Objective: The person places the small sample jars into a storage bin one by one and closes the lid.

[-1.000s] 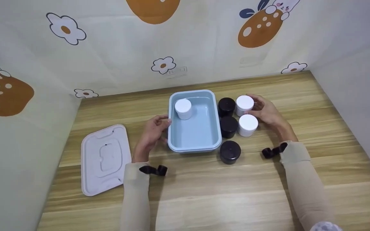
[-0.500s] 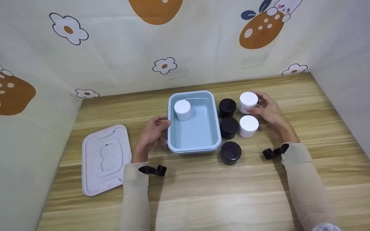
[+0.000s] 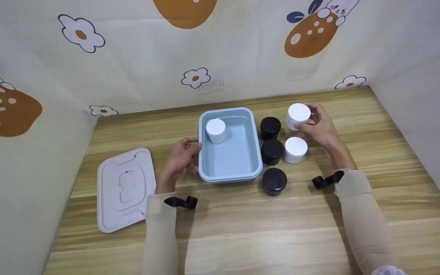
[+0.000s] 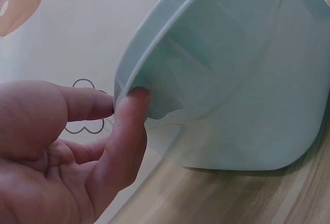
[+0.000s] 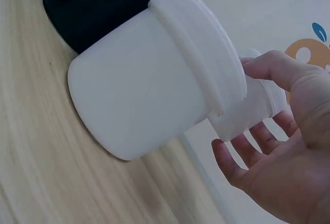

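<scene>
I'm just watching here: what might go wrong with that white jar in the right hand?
The right hand holds the white jar from one side, so it might slip.

If it is carried toward the blue tub, it could knock the back black jar, which stands between them.

The left hand grips the tub only at one edge; an uneven pull there could shift it.
</scene>
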`<act>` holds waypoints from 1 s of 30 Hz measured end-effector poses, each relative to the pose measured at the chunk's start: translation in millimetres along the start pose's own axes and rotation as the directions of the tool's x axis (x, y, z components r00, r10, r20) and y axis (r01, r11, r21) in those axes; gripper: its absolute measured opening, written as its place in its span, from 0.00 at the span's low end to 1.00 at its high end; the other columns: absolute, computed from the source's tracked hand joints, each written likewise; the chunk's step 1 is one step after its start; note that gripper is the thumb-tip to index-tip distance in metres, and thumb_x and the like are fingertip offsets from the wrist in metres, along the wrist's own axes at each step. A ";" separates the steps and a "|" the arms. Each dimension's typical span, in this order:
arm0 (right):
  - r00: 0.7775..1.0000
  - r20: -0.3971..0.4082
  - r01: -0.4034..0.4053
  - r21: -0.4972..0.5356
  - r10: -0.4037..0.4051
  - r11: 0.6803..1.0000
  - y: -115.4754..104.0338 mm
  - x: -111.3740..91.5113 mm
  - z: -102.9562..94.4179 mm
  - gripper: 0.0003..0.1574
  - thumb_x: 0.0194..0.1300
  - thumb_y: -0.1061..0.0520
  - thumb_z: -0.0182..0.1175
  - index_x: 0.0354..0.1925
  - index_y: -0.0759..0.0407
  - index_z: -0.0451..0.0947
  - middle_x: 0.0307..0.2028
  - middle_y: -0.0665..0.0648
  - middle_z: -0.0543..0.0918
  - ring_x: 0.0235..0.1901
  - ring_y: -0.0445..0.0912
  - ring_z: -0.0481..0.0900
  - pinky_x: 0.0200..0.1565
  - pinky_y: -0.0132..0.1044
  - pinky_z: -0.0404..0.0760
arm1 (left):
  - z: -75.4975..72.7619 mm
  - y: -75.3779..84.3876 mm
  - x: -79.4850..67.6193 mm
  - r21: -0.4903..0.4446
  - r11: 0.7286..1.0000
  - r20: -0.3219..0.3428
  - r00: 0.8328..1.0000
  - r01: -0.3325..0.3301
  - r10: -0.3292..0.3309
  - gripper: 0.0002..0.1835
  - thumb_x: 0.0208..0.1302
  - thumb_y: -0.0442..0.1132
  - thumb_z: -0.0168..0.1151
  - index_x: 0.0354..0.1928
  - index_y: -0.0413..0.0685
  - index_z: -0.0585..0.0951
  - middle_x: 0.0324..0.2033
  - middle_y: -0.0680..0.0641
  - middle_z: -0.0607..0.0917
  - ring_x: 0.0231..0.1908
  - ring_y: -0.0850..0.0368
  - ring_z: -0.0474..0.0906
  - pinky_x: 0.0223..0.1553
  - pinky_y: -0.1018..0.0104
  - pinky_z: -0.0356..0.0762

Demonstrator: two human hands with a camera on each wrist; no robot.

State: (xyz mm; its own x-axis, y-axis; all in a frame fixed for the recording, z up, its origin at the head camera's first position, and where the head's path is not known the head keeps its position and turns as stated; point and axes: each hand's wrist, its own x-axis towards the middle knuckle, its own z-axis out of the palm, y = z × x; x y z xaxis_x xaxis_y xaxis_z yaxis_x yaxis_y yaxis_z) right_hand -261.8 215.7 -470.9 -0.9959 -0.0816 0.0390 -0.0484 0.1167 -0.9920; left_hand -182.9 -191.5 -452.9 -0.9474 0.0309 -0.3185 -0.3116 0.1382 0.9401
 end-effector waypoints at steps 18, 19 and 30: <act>0.996 0.029 0.083 0.036 -0.084 0.996 -42.0 -17.0 20.9 0.41 0.56 0.74 0.68 0.63 0.61 0.62 0.54 0.42 0.78 0.60 0.39 0.73 0.58 0.26 0.78 | -0.2 -2.2 2.2 -0.015 1.000 0.031 1.000 -0.002 0.003 0.23 0.73 0.38 0.56 0.65 0.36 0.70 0.48 0.34 0.83 0.31 0.57 0.83 0.14 0.69 0.81; 0.995 0.034 0.090 0.053 -0.092 0.995 -43.1 -17.7 22.9 0.40 0.56 0.74 0.68 0.63 0.61 0.62 0.53 0.40 0.78 0.58 0.37 0.74 0.56 0.25 0.79 | -0.5 -2.5 2.4 -0.021 1.000 0.031 0.999 -0.006 0.007 0.22 0.73 0.38 0.56 0.65 0.36 0.70 0.47 0.33 0.83 0.30 0.57 0.83 0.14 0.69 0.81; 0.991 0.081 0.099 0.052 -0.103 0.994 -49.3 -22.5 38.8 0.40 0.59 0.70 0.69 0.66 0.63 0.63 0.56 0.45 0.79 0.57 0.40 0.76 0.54 0.26 0.81 | -1.2 -1.8 1.3 -0.007 1.000 0.037 0.999 0.004 -0.004 0.22 0.74 0.38 0.55 0.66 0.37 0.69 0.47 0.34 0.83 0.31 0.57 0.83 0.14 0.70 0.80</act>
State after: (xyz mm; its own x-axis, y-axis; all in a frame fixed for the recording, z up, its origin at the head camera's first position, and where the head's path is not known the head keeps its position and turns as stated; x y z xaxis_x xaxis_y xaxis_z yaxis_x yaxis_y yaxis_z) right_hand -234.1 173.4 -427.6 -0.9761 -0.1734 0.1312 -0.1429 0.0565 -0.9881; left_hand -183.7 -192.8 -454.9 -0.9429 0.0667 -0.3265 -0.3160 0.1319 0.9396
